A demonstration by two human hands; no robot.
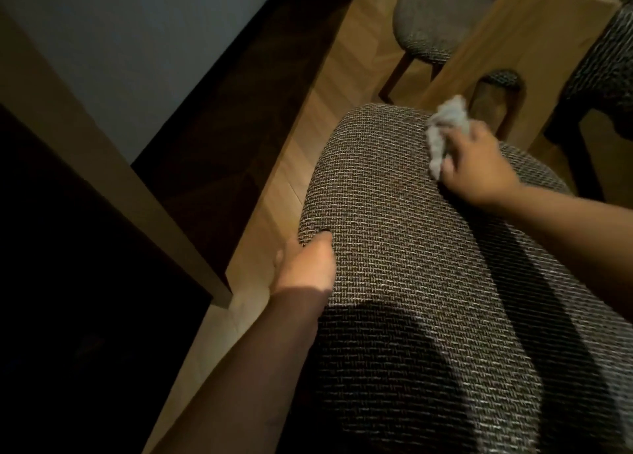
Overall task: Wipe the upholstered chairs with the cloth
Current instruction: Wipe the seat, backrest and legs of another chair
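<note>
Right hand (479, 166) presses a bunched, soft cloth (445, 128) (light, limp) on the far chair (428, 265) top; left hand (305, 265) grips its near-left edge.

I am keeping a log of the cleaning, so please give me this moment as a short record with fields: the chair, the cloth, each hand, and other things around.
chair: woven upholstered chair, close to the camera
cloth: pale crumpled cloth, on the chair's far edge
right hand: right hand holds the cloth against the fabric
left hand: left hand grips the chair's left edge
nearby: another upholstered chair; wooden floor
</note>
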